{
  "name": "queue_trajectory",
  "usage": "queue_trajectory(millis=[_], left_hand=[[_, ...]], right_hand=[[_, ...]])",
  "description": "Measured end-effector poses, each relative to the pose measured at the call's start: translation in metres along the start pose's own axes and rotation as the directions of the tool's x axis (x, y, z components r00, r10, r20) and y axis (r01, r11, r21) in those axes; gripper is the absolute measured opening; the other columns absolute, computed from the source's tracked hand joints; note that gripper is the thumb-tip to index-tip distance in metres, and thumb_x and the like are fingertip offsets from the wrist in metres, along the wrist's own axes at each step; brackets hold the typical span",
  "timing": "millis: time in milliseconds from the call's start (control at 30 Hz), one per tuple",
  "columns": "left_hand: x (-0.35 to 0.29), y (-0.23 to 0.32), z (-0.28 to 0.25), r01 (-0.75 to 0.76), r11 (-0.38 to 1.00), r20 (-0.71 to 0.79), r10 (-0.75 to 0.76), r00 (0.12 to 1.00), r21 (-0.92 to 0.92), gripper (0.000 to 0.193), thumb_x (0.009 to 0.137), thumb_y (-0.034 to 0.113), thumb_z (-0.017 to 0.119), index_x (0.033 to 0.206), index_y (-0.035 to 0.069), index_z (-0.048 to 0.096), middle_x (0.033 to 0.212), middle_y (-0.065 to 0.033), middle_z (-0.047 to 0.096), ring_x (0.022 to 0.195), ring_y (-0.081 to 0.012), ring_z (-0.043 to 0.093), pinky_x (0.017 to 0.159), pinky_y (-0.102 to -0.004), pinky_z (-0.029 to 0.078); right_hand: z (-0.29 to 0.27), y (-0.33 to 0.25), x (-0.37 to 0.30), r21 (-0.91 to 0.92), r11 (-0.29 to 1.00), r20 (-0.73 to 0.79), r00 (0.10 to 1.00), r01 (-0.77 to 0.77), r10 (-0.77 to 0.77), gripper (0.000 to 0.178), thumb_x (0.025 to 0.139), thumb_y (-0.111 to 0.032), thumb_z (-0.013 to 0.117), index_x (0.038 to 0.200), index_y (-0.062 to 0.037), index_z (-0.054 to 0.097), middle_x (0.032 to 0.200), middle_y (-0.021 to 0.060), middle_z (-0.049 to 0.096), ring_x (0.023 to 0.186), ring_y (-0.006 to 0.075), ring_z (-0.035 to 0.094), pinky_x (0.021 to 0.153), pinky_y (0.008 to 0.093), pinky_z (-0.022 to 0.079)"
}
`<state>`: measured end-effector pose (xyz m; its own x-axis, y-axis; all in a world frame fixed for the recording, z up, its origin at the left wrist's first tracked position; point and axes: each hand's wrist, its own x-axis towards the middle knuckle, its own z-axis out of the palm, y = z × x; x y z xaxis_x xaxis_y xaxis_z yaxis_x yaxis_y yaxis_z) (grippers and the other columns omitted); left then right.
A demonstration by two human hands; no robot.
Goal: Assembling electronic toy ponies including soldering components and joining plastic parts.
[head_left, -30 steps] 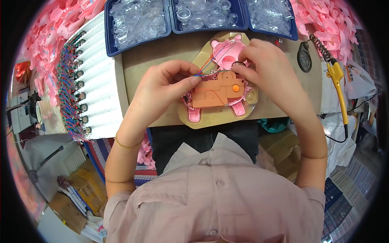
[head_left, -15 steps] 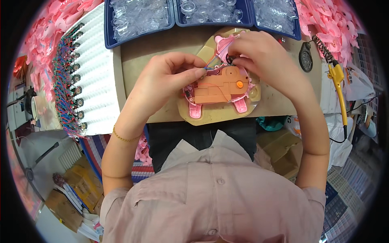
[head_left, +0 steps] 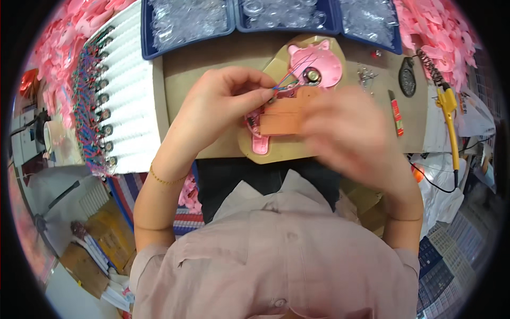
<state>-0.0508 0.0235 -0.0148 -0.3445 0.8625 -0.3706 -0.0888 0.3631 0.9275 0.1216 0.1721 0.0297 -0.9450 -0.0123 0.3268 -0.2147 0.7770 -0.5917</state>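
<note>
A pink animal-shaped toy shell point(head_left: 328, 66) lies on a tan holding board point(head_left: 277, 63) in front of me. An orange-brown box point(head_left: 279, 121) fills its body, and a small round speaker point(head_left: 312, 76) sits in the head part. Thin blue and red wires point(head_left: 297, 68) run across between the two parts. My left hand point(head_left: 234, 101) pinches the wires between thumb and forefinger at the upper left edge of the body. Over the right side of the box hovers my right hand point(head_left: 348, 130), smeared by motion, covering the toy's lower right; its fingers cannot be made out.
Blue bins point(head_left: 236, 26) of clear plastic parts line the back. A white foam tray point(head_left: 133, 106) at left holds speakers with wires. On the right are loose screws point(head_left: 366, 75), a red cutter knife point(head_left: 397, 114), a black oval object point(head_left: 407, 77) and a yellow soldering iron point(head_left: 449, 127).
My right hand has left the speaker area and swept down toward me, uncovering the toy's head, the speaker, the screws and the knife. My left hand keeps its pinch on the wires.
</note>
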Motion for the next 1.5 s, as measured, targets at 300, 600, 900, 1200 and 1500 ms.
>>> queue_trajectory(millis=[300, 600, 900, 1200, 1500], left_hand=[[-0.025, -0.023, 0.035, -0.473, 0.439, -0.039, 0.763, 0.646, 0.764, 0.021, 0.074, 0.006, 0.07, 0.095, 0.003, 0.066, 0.085, -0.0085, 0.066, 0.076, -0.0242, 0.064, 0.065, -0.0329, 0.051], [-0.026, -0.037, 0.043, -0.534, 0.29, 0.04, 0.852, 0.522, 0.794, 0.031, 0.068, 0.005, 0.073, 0.098, 0.005, 0.066, 0.097, -0.0074, 0.065, 0.088, -0.0233, 0.064, 0.076, -0.0339, 0.051], [-0.027, -0.013, 0.063, -0.435, 0.408, -0.07, 0.789, 0.61, 0.803, 0.028, 0.068, 0.012, 0.073, 0.095, 0.009, 0.066, 0.106, -0.0041, 0.06, 0.099, -0.024, 0.055, 0.084, -0.0382, 0.04], [-0.011, -0.021, 0.074, -0.447, 0.253, 0.032, 0.842, 0.538, 0.858, 0.019, 0.071, 0.02, 0.072, 0.086, 0.012, 0.066, 0.103, -0.0016, 0.059, 0.098, -0.0217, 0.053, 0.084, -0.036, 0.037], [-0.038, -0.036, 0.061, -0.313, 0.218, 0.018, 0.795, 0.606, 0.924, 0.028, 0.074, 0.016, 0.071, 0.102, 0.012, 0.07, 0.109, 0.0011, 0.063, 0.098, -0.0169, 0.057, 0.085, -0.0301, 0.039]], right_hand=[[0.006, 0.029, -0.036, -0.081, 0.986, -0.167, 0.977, -0.144, 0.129, 0.021, 0.076, 0.0, 0.065, 0.097, -0.0041, 0.062, 0.103, 0.0086, 0.062, 0.094, 0.028, 0.06, 0.087, 0.0396, 0.045], [-0.02, 0.058, -0.002, -0.266, 0.963, 0.16, 0.987, 0.05, -0.008, 0.037, 0.074, -0.005, 0.068, 0.11, -0.0072, 0.062, 0.106, 0.0081, 0.06, 0.094, 0.0268, 0.058, 0.079, 0.0364, 0.047], [-0.022, 0.001, -0.042, 0.178, 0.928, 0.124, 0.943, -0.326, 0.308, 0.01, 0.077, -0.006, 0.068, 0.084, 0.0009, 0.064, 0.071, 0.0066, 0.058, 0.066, 0.0205, 0.058, 0.059, 0.0306, 0.044], [-0.019, 0.008, -0.043, 0.483, 0.481, 0.194, 0.625, -0.732, 0.756, 0.013, 0.089, -0.014, 0.062, 0.089, -0.0006, 0.062, 0.073, -0.003, 0.056, 0.064, 0.0028, 0.049, 0.057, 0.0177, 0.039], [0.002, 0.016, -0.066, 0.085, 0.799, -0.153, 0.784, -0.595, 0.601, 0.01, 0.084, -0.007, 0.063, 0.091, -0.0005, 0.061, 0.076, 0.0022, 0.057, 0.068, 0.0086, 0.052, 0.059, 0.0234, 0.04]])
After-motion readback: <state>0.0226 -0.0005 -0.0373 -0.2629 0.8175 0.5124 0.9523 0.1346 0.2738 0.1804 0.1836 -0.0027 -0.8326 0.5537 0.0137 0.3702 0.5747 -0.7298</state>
